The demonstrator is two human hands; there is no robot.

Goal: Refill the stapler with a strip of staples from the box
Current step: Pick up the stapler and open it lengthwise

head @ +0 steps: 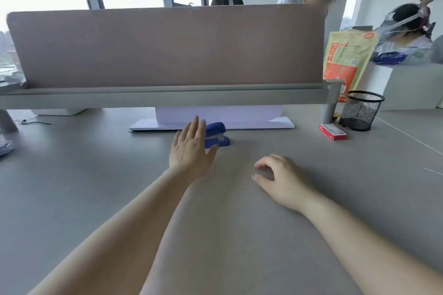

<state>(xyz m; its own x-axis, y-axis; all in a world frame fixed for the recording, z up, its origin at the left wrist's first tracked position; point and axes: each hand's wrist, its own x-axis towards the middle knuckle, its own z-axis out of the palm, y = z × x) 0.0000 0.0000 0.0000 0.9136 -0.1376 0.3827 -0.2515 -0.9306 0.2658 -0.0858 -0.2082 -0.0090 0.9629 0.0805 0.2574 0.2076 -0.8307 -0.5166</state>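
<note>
A blue stapler (pixel 217 135) lies closed on the grey desk (pixel 96 175), near the middle. My left hand (pixel 190 149) is stretched out just in front of it with fingers spread, covering its left end and holding nothing. A small red staple box (pixel 333 132) lies shut on the desk far to the right. My right hand (pixel 279 176) rests on the desk nearer to me, fingers loosely curled, with nothing in it.
A pink-grey partition (pixel 167 48) on a grey rail blocks the back of the desk. White paper sheets (pixel 239 120) lie under it behind the stapler. A black mesh pen cup (pixel 360 112) stands beside the box, an orange bag (pixel 345 60) behind. People sit beyond.
</note>
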